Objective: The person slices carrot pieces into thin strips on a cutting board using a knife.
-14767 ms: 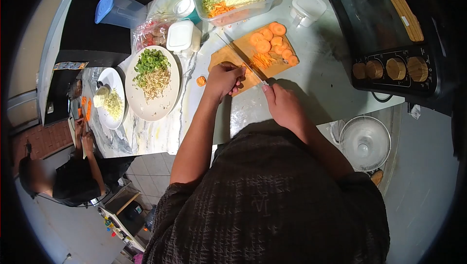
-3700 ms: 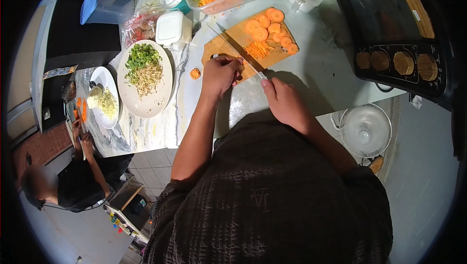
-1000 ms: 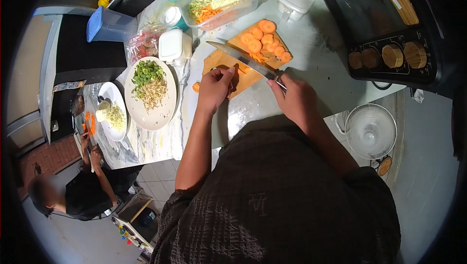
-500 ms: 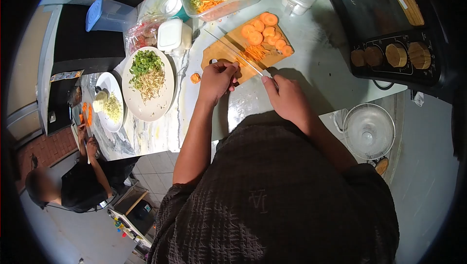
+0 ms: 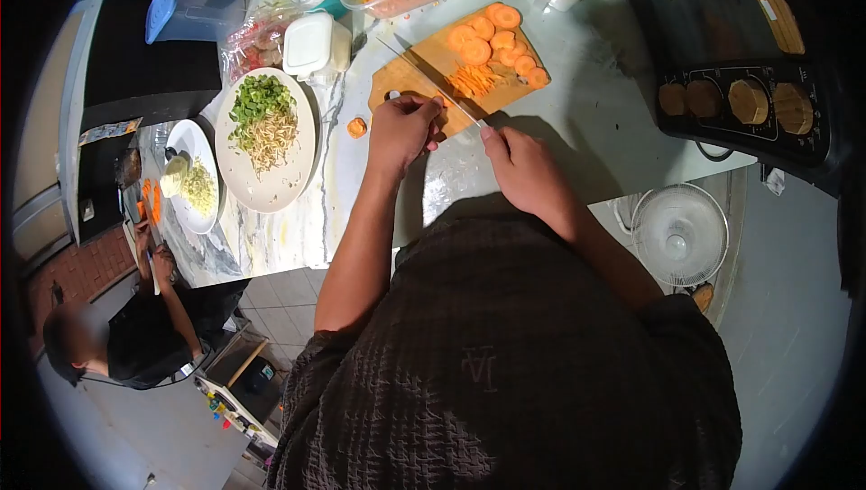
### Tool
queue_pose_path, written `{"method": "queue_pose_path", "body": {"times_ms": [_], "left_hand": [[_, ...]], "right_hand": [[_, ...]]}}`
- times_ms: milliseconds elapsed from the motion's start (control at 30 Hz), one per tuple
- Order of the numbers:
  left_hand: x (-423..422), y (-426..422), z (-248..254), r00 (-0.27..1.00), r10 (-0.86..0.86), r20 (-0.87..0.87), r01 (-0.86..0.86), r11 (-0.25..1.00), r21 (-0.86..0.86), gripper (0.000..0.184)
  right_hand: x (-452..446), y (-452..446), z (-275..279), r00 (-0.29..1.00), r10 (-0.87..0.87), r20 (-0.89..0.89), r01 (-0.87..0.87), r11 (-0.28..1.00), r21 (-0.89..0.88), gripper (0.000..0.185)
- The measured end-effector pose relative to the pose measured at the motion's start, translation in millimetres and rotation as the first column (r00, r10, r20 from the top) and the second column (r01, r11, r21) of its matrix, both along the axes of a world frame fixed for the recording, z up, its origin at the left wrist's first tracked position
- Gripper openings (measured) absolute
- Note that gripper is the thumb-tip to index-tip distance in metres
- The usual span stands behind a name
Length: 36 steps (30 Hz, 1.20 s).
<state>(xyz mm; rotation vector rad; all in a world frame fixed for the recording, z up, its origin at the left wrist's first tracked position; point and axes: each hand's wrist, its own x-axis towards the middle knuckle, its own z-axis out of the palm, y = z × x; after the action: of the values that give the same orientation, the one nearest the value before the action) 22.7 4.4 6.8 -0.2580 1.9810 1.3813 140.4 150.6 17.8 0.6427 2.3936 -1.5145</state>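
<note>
Grey countertop [image 5: 622, 152]; right hand [image 5: 528, 168] gripping knife [image 5: 456, 102], left hand [image 5: 401, 134] pinching carrot piece [image 5: 440, 101] (mostly hidden) over cutting board [image 5: 397, 78].

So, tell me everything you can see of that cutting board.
The cutting board is flat, orange-brown and wood-like, lying slanted on the pale counter. Carrot rounds rest at its far right end, with carrot strips beside them. The knife crosses above it, and the left hand covers part of its near edge; whether either touches it is unclear.
</note>
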Motion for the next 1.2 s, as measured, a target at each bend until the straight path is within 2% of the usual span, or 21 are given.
{"method": "queue_pose_path", "body": {"times_ms": [267, 467, 533, 967, 1200], "left_hand": [[-2.2, -1.3, 2.1, 1.000, -0.021, 0.002, 0.021, 1.000, -0.006, 0.024], [-2.8, -0.6, 6.3, 0.999, -0.047, 0.008, 0.047, 0.999, -0.024, 0.024], [-2.7, 1.9, 9.8, 0.999, -0.045, 0.017, 0.046, 0.998, -0.035, 0.022], [-1.2, 2.9, 8.8, 1.000, -0.018, -0.004, 0.018, 1.000, 0.009, 0.023], [-2.5, 3.4, 9.6, 0.999, -0.026, 0.040, 0.027, 0.999, -0.020, 0.023]], "right_hand": [[-1.3, -4.4, 1.3, 1.000, 0.016, 0.019, -0.018, 0.997, 0.075, 0.048], [-3.1, -7.8, 9.3, 0.993, 0.055, 0.108, -0.069, 0.990, 0.123, 0.048], [-3.9, -11.2, 12.6, 0.986, 0.061, 0.157, -0.095, 0.971, 0.219, 0.048], [-12.4, -13.4, 10.8, 0.969, 0.072, 0.237, -0.128, 0.965, 0.230, 0.047], [-17.7, -15.1, 4.2, 0.979, 0.062, 0.194, -0.109, 0.965, 0.239, 0.045]]}}
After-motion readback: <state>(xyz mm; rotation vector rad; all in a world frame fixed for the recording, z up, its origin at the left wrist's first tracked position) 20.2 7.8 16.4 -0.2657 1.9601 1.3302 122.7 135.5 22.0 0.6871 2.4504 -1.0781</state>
